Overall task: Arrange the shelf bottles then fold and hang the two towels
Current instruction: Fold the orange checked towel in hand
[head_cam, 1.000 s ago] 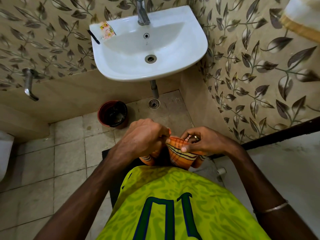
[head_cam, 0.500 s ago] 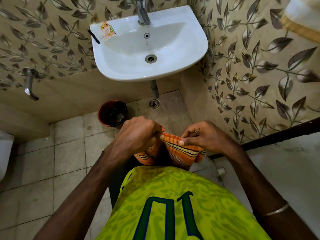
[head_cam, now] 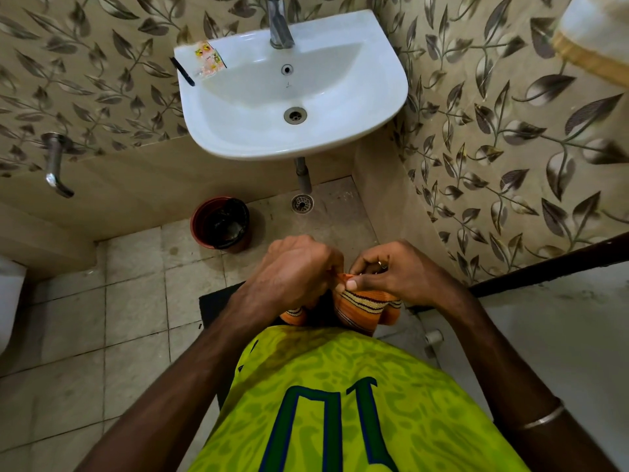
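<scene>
An orange towel with cream and dark stripes hangs bunched in front of my stomach, below the sink. My left hand grips its top edge from the left, fingers curled over the cloth. My right hand pinches the same edge with thumb and fingers, close against the left hand. Most of the towel's lower part is hidden behind my green shirt. A second, white towel with a gold band shows at the top right corner. No shelf or bottles are in view.
A white sink with a tap juts from the leaf-patterned wall ahead, sachets and a black stick on its left rim. A red bin stands on the tiled floor beneath. A wall tap sticks out at left; a dark mat lies underfoot.
My hands have drawn closer together at the towel's top edge and lifted slightly, so less of the orange cloth shows between them.
</scene>
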Available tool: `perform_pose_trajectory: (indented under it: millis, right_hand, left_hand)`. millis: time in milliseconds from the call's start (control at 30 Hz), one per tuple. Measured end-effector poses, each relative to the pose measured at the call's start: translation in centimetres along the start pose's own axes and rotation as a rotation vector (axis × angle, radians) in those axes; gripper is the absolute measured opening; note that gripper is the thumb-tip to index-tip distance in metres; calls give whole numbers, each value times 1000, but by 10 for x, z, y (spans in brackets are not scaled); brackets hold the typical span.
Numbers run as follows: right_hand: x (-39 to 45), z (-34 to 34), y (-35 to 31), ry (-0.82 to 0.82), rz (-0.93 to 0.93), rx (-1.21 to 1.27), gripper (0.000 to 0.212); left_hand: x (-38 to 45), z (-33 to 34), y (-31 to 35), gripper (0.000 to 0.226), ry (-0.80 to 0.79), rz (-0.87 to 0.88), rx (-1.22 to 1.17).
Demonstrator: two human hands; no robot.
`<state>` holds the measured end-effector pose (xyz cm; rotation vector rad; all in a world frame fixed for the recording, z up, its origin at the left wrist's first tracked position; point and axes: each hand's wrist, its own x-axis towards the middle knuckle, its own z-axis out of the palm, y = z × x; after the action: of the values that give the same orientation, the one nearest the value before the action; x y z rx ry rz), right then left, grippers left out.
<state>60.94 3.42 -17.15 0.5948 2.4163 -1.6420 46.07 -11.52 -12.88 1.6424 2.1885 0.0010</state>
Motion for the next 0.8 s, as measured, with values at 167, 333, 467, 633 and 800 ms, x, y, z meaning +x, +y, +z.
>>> perform_pose_trajectory:
  millis: [167,333,467,633,800]
  right_hand:
    - [-4,-8,12,-187,128,51,26]
    - [-8,-14,13,-202,153,94,31]
    - [-6,-15,8,-139,125,52,28]
    - [-6,-16,3,-87,102,-4,17]
    - [-4,-13,0,-27,62,-86,10]
  left_hand:
    - [-1,-3,-4,28,35,28,-1]
    - [-5,-8,-11,35,-7,6,-14]
    - [-4,-6,-14,34,-16,-11,18]
    - [-6,-11,-19,33,-24,-52,-20]
    - [-7,-13,-21,33,-23,-66,-16]
